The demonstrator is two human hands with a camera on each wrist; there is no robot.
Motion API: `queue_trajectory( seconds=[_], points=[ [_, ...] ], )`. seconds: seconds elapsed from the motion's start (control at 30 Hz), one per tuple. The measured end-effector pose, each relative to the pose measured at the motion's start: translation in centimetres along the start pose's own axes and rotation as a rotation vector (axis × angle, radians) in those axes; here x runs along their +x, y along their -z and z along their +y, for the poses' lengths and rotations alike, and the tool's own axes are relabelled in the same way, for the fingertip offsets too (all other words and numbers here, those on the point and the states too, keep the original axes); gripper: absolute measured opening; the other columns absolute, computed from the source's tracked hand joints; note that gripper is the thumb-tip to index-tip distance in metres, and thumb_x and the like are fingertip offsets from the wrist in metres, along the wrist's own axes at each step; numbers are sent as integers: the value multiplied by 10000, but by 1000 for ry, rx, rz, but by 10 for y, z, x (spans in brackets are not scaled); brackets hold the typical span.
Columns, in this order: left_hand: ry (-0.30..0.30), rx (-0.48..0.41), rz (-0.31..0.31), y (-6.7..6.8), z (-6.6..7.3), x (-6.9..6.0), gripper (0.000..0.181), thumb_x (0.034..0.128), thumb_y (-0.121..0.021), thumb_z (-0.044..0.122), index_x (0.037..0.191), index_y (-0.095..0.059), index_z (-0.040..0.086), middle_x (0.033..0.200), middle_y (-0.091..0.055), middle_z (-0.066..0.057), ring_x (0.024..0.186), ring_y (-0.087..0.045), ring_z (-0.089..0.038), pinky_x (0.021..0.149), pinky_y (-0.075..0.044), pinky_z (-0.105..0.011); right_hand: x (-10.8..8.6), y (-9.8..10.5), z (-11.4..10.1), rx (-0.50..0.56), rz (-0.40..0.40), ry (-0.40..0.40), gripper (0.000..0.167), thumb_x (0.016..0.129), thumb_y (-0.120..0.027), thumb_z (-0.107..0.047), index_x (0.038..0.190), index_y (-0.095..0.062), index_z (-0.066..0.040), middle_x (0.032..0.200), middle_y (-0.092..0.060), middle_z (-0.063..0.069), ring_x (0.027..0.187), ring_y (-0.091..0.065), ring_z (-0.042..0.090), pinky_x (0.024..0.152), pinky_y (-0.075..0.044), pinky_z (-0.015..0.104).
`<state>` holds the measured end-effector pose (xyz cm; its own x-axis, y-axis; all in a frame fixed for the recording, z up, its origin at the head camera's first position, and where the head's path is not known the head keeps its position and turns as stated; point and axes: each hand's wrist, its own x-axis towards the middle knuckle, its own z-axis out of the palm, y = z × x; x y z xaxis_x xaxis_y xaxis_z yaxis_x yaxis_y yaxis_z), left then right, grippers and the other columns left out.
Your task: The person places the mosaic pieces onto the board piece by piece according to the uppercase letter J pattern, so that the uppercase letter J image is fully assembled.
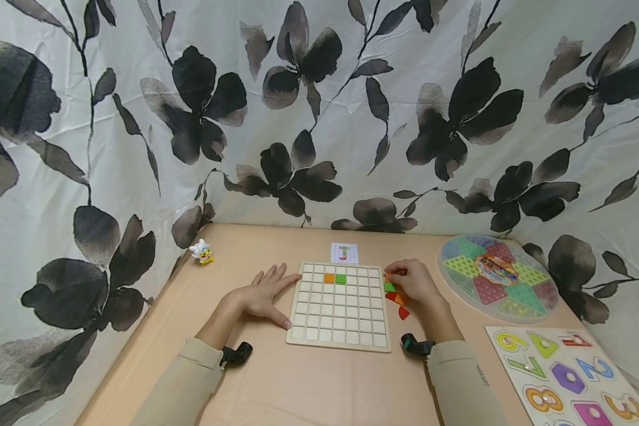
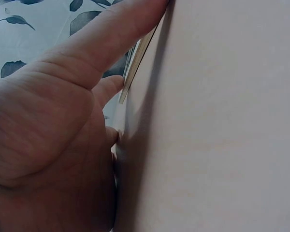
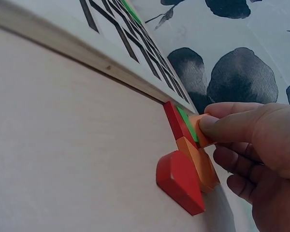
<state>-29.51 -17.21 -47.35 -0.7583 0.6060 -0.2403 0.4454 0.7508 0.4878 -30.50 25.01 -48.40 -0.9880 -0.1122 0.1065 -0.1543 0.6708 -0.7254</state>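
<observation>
A wooden grid board (image 1: 336,331) of pale squares lies mid-table, with an orange square (image 1: 329,278) and a green square (image 1: 341,278) in its upper rows. My left hand (image 1: 258,297) spreads its fingers along the board's left edge, thumb and a fingertip touching it. On the right side, my right hand (image 1: 416,283) pinches an orange block (image 3: 203,131) between thumb and finger. Beside it lie a green block (image 1: 389,287), a red block (image 3: 180,123), another orange block (image 3: 199,164) and a rounded red block (image 3: 180,181), close to the board's right edge.
A small pattern card (image 1: 344,252) lies behind the board. At the right are a round, colourful board (image 1: 497,278) and a sheet of number and shape pictures (image 1: 570,378). A small white and yellow figurine (image 1: 202,252) stands at the back left, before a floral curtain (image 1: 298,118).
</observation>
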Motion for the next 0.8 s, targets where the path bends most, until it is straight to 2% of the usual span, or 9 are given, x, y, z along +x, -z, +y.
queue_trajectory(
  seconds=[0.2, 0.47, 0.8],
  points=[
    [-2, 8, 2, 0, 0, -1, 1226, 701, -861, 670, 1669, -217, 281, 1745, 49, -219, 1616, 80, -424, 1269, 31, -670, -1, 2, -1, 23, -7, -17, 155, 976, -704, -54, 1107, -787, -59, 1037, -731, 119, 912, -571, 267, 714, -531, 249],
    [-1, -8, 4, 0, 3, -3, 1223, 702, -872, 647, 1668, -224, 271, 1742, 43, -232, 1614, 76, -435, 1265, 36, -676, -1, 4, 1, 8, 3, 18, 159, 974, -707, -55, 1115, -780, -38, 1009, -736, 113, 893, -579, 256, 728, -535, 241],
    [-7, 5, 9, -2, 3, -4, 1227, 702, -869, 659, 1670, -218, 279, 1740, 51, -235, 1610, 83, -443, 1263, 35, -680, -4, 8, -5, 86, -4, 37, 222, 999, -682, -65, 1206, -760, -46, 1077, -725, 130, 891, -560, 266, 700, -507, 219]
  ],
)
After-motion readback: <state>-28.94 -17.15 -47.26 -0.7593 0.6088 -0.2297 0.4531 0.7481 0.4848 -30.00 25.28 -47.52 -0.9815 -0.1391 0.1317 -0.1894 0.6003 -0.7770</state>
